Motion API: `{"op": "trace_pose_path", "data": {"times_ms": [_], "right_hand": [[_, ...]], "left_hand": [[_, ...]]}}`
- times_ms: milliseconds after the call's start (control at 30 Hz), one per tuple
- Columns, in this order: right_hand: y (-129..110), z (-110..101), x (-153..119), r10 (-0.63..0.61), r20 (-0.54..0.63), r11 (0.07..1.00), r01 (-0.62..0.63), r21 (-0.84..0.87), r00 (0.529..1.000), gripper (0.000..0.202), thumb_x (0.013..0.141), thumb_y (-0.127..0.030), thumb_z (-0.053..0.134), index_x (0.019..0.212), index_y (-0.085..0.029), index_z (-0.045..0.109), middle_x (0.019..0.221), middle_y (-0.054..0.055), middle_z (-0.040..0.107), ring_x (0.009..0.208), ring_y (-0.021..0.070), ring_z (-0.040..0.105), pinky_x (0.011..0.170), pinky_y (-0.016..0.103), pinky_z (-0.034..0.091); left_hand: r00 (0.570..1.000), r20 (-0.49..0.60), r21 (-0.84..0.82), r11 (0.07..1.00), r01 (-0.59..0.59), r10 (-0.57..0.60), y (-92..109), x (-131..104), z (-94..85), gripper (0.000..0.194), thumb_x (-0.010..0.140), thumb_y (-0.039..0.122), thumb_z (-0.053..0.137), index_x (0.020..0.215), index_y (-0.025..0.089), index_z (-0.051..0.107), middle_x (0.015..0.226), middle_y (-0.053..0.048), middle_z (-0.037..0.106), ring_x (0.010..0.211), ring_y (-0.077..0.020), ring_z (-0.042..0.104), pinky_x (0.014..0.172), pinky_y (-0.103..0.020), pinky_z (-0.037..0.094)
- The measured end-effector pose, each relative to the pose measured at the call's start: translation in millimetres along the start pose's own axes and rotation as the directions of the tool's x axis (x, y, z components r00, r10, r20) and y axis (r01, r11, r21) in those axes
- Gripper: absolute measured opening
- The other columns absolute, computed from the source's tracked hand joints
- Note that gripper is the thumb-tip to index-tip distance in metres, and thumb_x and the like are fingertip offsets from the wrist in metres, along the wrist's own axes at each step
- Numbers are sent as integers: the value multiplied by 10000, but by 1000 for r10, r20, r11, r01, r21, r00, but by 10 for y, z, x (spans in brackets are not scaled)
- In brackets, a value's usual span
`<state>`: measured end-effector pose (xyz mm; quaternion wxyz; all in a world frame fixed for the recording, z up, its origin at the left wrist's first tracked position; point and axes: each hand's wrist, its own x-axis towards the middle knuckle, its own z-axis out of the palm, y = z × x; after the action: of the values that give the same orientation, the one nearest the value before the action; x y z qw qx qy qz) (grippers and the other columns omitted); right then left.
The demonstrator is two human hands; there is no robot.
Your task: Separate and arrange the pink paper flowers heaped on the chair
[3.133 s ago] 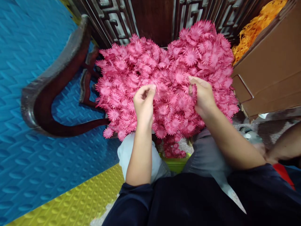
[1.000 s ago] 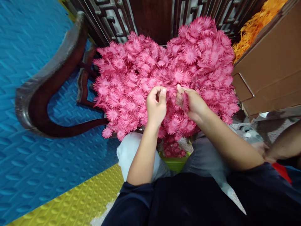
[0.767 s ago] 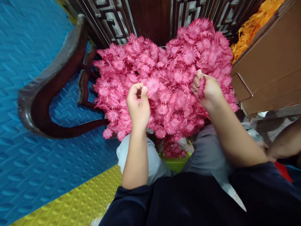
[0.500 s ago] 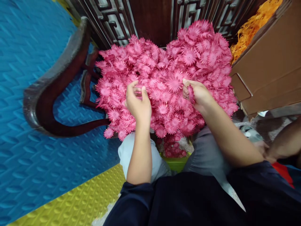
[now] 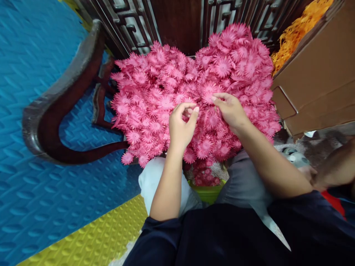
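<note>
A large heap of pink artificial flowers [image 5: 138,107] with thin pointed petals lies in front of me. Over the middle of it is my left hand [image 5: 181,125], thumb and forefinger curled into a pinch; whatever lies between the tips is too small to make out. Just to the right, my right hand [image 5: 231,112] has its thumb and forefinger pinched at the edge of a pink artificial flower [image 5: 208,91]. Its other fingers are folded underneath and partly hidden. The two hands are a short way apart.
A curved dark wooden armrest [image 5: 41,129] stands left of the heap, over blue matting [image 5: 24,199]. Behind is carved dark wood [image 5: 177,26]. At right is a cardboard box [image 5: 316,74] beside orange strands [image 5: 299,29]. A green basin [image 5: 208,192] sits between my knees. Another person's arm [image 5: 335,166] shows at right.
My left hand has moved right, closer to my right hand. My right hand has turned slightly, and the flower seen against its palm before is out of sight now.
</note>
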<state>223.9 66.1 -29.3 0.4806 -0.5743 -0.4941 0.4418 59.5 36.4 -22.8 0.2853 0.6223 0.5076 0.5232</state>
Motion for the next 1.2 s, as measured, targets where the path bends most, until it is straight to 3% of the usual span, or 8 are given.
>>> {"op": "trace_pose_path", "data": {"times_ms": [200,433,567,700,933,1033,1133,1200], "right_hand": [[-28,-59,-3,-109,20,814,100,-572,994,307,728,-262,690,1022,-188,643,543,-29,467,593,163,481,669,323,393],[-85,24,-25,-182,2,618,116,-778,983,156,800,-213,561,859,-194,704,687,55,619,704,214,560,726,348,372],[-83,-31,7,-249,-76,701,125,-702,966,162,814,-240,546,858,-181,690,654,38,586,653,192,528,686,324,355],[-109,-13,-48,-306,-117,874,230,-429,945,192,849,-335,539,892,-206,675,625,-1,516,625,148,479,650,284,340],[-185,206,-244,-298,249,888,363,-281,921,126,806,-269,600,854,-196,690,598,-32,509,555,95,393,606,261,319],[-205,210,-243,-242,166,934,276,-229,956,140,817,-289,599,898,-193,661,538,-53,428,521,92,358,572,257,300],[-230,152,-206,-134,62,978,143,-153,989,92,835,-271,573,823,-195,622,514,-58,372,494,91,314,538,260,266],[-245,115,-187,-90,46,988,95,-123,995,107,833,-253,577,744,-194,590,523,-50,379,489,88,307,529,263,255]], "left_hand": [[999,-6,115,993,-36,37,-47,-12,22,107,864,267,550,850,204,635,875,-33,682,813,-152,603,790,-290,455],[999,-29,111,993,-32,35,-47,-8,10,129,874,269,532,826,206,634,839,-25,669,800,-151,598,767,-273,446],[997,-71,108,994,-12,19,-43,-2,-9,139,871,270,532,811,200,636,824,-26,665,802,-151,593,778,-272,446],[998,-44,15,999,42,-41,-32,-2,13,127,866,299,560,831,205,638,846,-25,675,785,-137,596,756,-263,457],[974,-14,-236,947,218,-228,-129,17,79,204,831,335,620,988,204,611,808,-15,662,764,-122,628,747,-248,490],[966,-198,-104,984,146,-164,-196,58,-13,121,821,266,622,928,211,610,773,-3,649,739,-127,619,733,-254,484],[879,-472,103,986,129,-65,-251,104,-207,185,799,208,628,980,235,599,779,-5,640,812,-175,621,825,-335,481],[830,-557,226,956,184,-28,-264,124,-331,269,732,165,683,980,235,607,801,-26,640,923,-237,606,910,-425,451]]}}
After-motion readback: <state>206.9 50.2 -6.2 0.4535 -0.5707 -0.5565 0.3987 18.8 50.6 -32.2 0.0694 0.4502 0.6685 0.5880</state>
